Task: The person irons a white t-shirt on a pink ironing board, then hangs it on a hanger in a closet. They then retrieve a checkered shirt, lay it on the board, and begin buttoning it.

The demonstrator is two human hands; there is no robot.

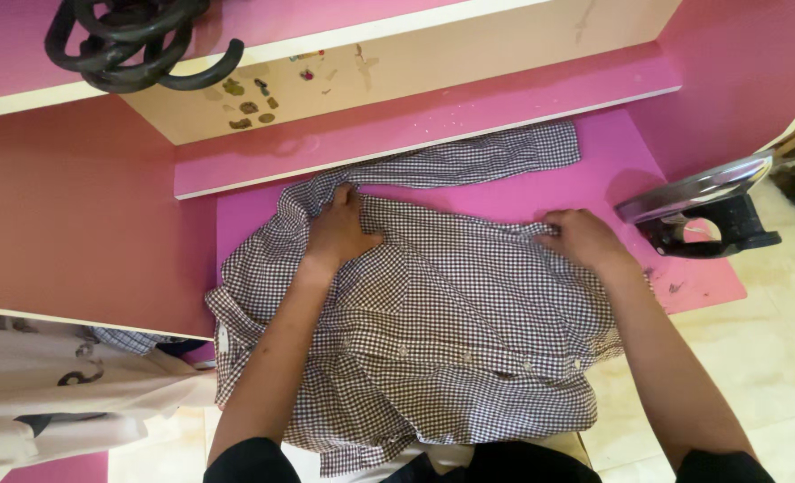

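- One checked shirt [442,322] lies spread out flat on one pink ironing board [612,170]. The shirt has small dark and white squares.
- One long sleeve [469,161] of the shirt stretches across the top of the board, toward the right.
- A row of small white buttons [465,356] runs across the lower part of the shirt. I can count about five.
- The left hand [339,233] lies on the shirt near the top left. Its fingers are close together and pinch a fold of cloth near the sleeve.
- The right hand [581,237] is at the right edge of the shirt. Its fingers are curled and grip the cloth there.
- One iron [701,210] stands on the right end of the board, near the right hand but not touching it.
- One bundle of thick black cable [129,40] sits on the shelf at the top left.
- Some white cloth [58,385] hangs at the lower left.
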